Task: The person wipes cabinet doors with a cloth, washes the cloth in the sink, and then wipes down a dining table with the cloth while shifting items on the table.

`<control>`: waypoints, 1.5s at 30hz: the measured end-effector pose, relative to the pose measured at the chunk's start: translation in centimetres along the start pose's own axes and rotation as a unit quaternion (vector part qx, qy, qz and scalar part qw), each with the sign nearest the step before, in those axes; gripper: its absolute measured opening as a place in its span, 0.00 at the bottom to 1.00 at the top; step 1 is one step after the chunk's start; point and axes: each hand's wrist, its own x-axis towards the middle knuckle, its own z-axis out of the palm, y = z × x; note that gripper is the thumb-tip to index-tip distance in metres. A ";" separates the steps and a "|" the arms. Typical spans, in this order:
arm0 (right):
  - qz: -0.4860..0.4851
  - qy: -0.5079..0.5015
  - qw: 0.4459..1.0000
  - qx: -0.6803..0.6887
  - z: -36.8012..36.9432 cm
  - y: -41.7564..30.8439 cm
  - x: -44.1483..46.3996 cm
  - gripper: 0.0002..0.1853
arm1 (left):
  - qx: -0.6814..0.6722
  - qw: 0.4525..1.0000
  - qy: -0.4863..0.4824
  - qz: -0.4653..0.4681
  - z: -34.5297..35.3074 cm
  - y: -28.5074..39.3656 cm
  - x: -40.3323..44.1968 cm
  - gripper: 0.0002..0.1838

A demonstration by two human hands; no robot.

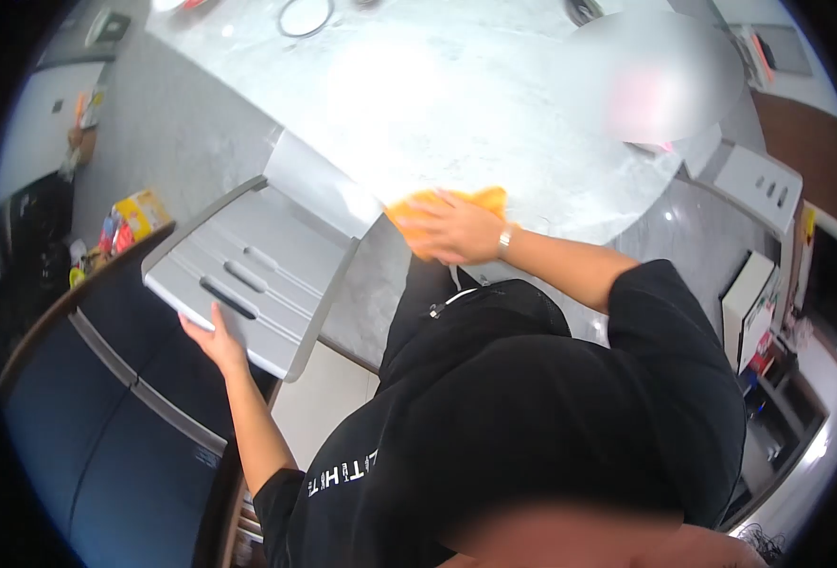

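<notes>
My right hand (458,229) presses an orange cloth (486,200) against the near edge of the pale marbled table (541,166). The fingers lie over the cloth, and part of it sticks out past them. My left hand (212,341) grips the top edge of a light grey chair's backrest (276,260), close to its dark slot. Some of the left fingers are hidden behind the backrest. The chair's seat (319,185) reaches up to the table's side.
A second grey chair (754,185) stands at the table's right. A round ring-like object (305,16) lies on the far tabletop. Dark cabinets (125,445) are at lower left, with colourful packages (139,213) above. A white box (749,308) is on the right.
</notes>
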 end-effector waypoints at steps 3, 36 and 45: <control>0.074 -0.027 0.996 0.028 -0.2 -0.3 -11.5 0.27 | -0.047 0.999 0.002 -0.019 0.2 -0.7 0.2 0.39; 0.420 0.276 0.841 -0.202 -9.2 16.3 -12.5 0.30 | 0.015 1.000 -0.014 -0.010 0.0 -0.2 0.3 0.36; 0.190 0.255 0.945 -0.070 -2.0 7.4 1.4 0.28 | 0.049 0.998 -0.032 0.002 0.2 -0.1 1.0 0.38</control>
